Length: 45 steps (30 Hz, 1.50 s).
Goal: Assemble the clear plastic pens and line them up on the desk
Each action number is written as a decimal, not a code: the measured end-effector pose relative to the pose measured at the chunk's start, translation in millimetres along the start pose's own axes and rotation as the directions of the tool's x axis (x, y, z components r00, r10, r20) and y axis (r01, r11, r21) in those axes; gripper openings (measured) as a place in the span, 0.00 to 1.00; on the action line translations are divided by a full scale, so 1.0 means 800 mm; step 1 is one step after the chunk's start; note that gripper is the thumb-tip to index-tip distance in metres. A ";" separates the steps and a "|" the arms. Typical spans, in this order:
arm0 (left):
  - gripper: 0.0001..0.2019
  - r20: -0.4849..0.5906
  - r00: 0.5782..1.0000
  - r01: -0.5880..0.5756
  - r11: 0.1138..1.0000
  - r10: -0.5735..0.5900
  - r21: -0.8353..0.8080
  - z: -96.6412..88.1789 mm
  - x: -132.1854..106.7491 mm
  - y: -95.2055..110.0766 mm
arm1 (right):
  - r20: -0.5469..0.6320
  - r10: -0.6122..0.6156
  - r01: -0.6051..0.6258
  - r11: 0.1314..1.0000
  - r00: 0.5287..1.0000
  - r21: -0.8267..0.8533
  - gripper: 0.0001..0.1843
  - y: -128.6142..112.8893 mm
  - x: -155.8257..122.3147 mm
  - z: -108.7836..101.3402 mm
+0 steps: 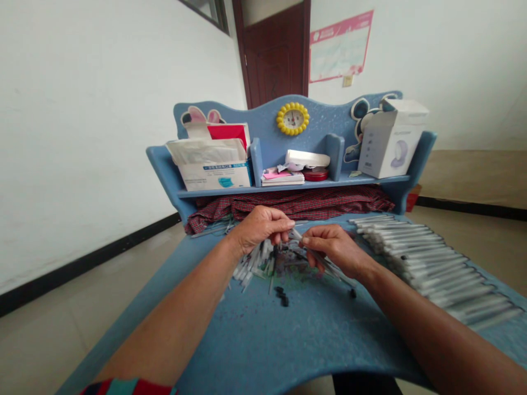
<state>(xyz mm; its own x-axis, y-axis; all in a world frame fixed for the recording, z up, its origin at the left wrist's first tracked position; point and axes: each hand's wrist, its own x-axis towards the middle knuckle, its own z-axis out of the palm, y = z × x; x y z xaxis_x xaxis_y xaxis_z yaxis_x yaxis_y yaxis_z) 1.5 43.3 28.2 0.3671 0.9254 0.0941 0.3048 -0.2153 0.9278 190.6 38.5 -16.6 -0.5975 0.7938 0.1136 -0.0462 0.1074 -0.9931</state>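
Over the middle of the blue desk my two hands meet at a slim, clear pen [297, 236]. Thumb and fingers of my left hand [264, 226] are pinched at its far end. My right hand [334, 248] is closed around the pen lower down, its thumb along the barrel. Beneath and between the hands lies a loose pile of pale pen parts [255, 260], partly hidden by my fingers. Small black pieces [282, 297] lie in front of the pile, and another black piece [353, 293] is below my right hand.
Many clear pens [428, 258] lie in a layered row on the right. Behind the hands, a checked cloth [304, 203] is tucked under the shelf [349, 180]. The shelf bears a mask box [218, 173], a white carton [393, 142] and a red round tin [315, 174].
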 end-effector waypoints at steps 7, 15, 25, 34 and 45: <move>0.10 -0.007 1.000 0.011 1.000 -0.011 0.017 -0.001 0.000 0.001 | -0.006 0.002 -0.002 1.000 1.000 -0.028 0.11 0.002 0.002 -0.001; 0.08 0.015 1.000 0.003 1.000 -0.003 -0.021 -0.002 0.001 0.000 | 0.003 -0.009 0.009 1.000 1.000 -0.028 0.12 0.003 0.002 -0.002; 0.07 0.024 1.000 -0.008 0.999 0.009 -0.035 -0.003 0.000 -0.001 | -0.002 -0.004 0.004 1.000 1.000 -0.023 0.12 0.003 0.002 0.000; 0.10 0.006 1.000 0.001 1.000 -0.001 -0.013 -0.001 0.002 0.000 | -0.002 -0.017 0.017 1.000 1.000 -0.010 0.12 0.005 0.002 -0.001; 0.13 0.192 0.966 0.113 0.947 -0.176 0.299 -0.005 -0.009 0.006 | -0.103 -0.019 0.014 0.999 0.994 -0.053 0.12 0.005 0.008 -0.004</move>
<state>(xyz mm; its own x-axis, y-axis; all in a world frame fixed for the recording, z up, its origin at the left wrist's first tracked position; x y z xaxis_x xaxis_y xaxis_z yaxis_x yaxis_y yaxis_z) -3.3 36.6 33.3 0.4692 0.8716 -0.1418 0.5935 -0.1924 0.7815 189.6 45.9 -20.1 -0.5108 0.8491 0.1348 -0.0121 0.1497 -0.9887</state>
